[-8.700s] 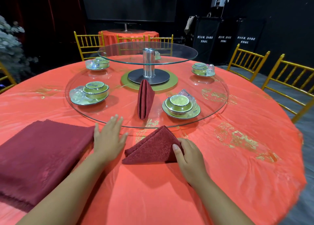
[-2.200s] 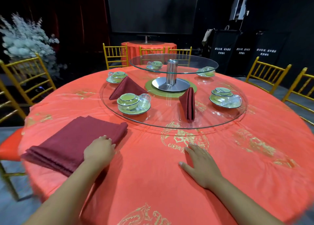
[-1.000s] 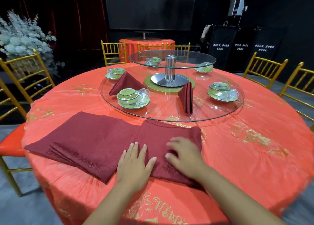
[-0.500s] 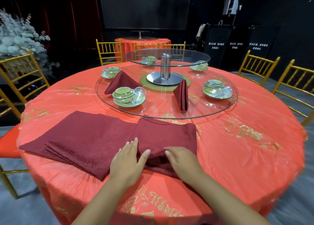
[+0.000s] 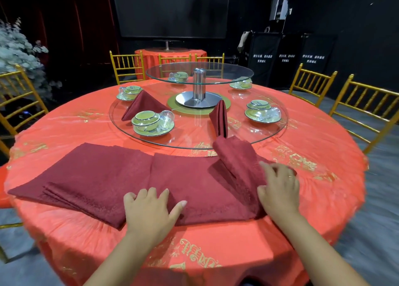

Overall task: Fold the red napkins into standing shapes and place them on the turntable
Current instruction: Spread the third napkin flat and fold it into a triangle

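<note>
Round table in orange-red cloth with gold print [image 5: 323, 199], wide clear glass turntable [image 5: 190, 134] on it. Two dark red folded napkins already stand on the glass, one tent-shaped [image 5: 144, 104], one narrow and upright [image 5: 220, 119]. At the near edge, a flat stack of dark red cloth napkins [image 5: 86, 177] lies on my left, with one spread dark red napkin [image 5: 198, 182] touching it, its right end raised as a flap [image 5: 235, 156].

Step looks like the first fold. I'd carry the flap leftward, match edges, crease hard, and not drag the stack.

Left hand [image 5: 151, 210] is flat, fingers straight, pinning the spread napkin's near edge. Right hand [image 5: 280, 188] is at the flap's base, fingers blurred and loosely spread. Gripping or just pushing, can't tell.
</note>
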{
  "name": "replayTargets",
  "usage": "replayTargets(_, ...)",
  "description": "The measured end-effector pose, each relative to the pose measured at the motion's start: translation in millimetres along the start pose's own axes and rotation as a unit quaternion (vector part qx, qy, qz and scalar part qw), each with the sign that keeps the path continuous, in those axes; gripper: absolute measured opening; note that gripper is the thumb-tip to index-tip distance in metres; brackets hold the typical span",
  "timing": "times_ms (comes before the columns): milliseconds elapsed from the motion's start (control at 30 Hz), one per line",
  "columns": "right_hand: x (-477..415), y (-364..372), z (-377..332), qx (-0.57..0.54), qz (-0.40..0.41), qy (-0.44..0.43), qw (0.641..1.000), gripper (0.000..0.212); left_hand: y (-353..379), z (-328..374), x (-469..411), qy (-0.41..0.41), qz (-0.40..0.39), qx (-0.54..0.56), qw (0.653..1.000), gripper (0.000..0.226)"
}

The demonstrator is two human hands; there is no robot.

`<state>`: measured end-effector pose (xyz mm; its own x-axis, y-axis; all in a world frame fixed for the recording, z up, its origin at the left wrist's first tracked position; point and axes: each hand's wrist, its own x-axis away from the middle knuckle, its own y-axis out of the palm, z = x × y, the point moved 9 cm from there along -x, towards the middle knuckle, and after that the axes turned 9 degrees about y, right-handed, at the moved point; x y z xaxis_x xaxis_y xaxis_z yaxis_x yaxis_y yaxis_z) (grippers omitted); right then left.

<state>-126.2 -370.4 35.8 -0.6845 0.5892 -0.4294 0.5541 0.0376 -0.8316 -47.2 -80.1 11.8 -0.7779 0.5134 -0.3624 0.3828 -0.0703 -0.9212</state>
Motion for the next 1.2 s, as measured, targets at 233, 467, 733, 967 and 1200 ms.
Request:
replayTargets(233, 15.5, 54.4, -25.0, -0.027, -0.259, -0.092, 0.961, 0.064, 36.3, 27.2, -11.2, 0.083, -0.145, 0.137, 0.976, 0.064)
replayTargets(467, 13.6, 54.9, 12.6, 0.110, -0.241, 0.000, 0.964, 0.076, 39.8, 25.4, 6.8, 0.080, -0.184, 0.077, 0.977, 0.071)
replayTargets(733, 8.9, 60.0, 6.5, 0.138, -0.225, -0.011, 0.964, 0.070, 12.4, 29.0, -10.3, 0.072, -0.104, 0.089, 0.988, 0.063)
replayTargets(967, 3.5, 80.2, -44.6, 0.060, -0.283, -0.125, 0.949, 0.069, 38.0, 35.1, -73.2, 0.078, -0.139, 0.228, 0.961, 0.064)
replayTargets(1200, -15.4, 96.8, -72.8, -0.001, -0.286, -0.162, 0.944, 0.060, 75.8, 58.1, -86.0, 0.130, -0.210, 0.165, 0.955, 0.065)
